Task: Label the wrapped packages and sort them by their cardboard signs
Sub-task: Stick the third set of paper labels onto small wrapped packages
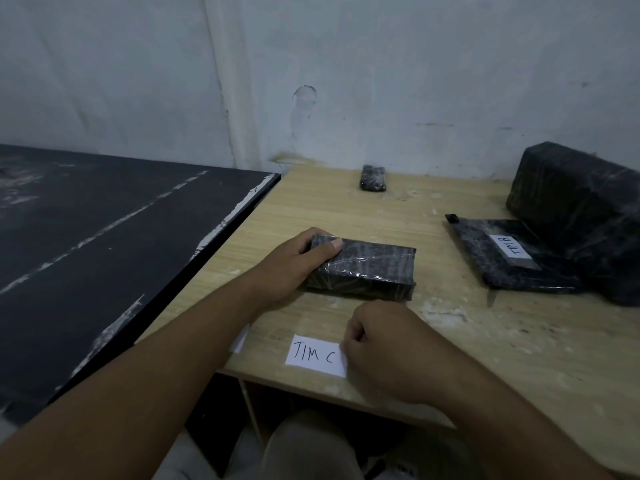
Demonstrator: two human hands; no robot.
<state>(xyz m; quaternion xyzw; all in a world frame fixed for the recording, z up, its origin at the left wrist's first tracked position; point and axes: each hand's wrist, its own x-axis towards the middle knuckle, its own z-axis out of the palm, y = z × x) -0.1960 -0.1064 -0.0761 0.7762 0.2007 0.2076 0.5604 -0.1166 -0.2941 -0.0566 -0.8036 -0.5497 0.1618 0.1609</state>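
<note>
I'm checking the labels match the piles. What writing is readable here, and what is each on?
"TIM C": paper slip on the table, right hand pinching its edge.
"TIM B": label on the flat package.
Nothing else readable; the package in the left hand is unlabelled.

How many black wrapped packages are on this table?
4: the package the left hand grips, a small package at the back, a flat package labelled TIM B at right, a bulky package behind it. More may lie beyond the frame.
</note>
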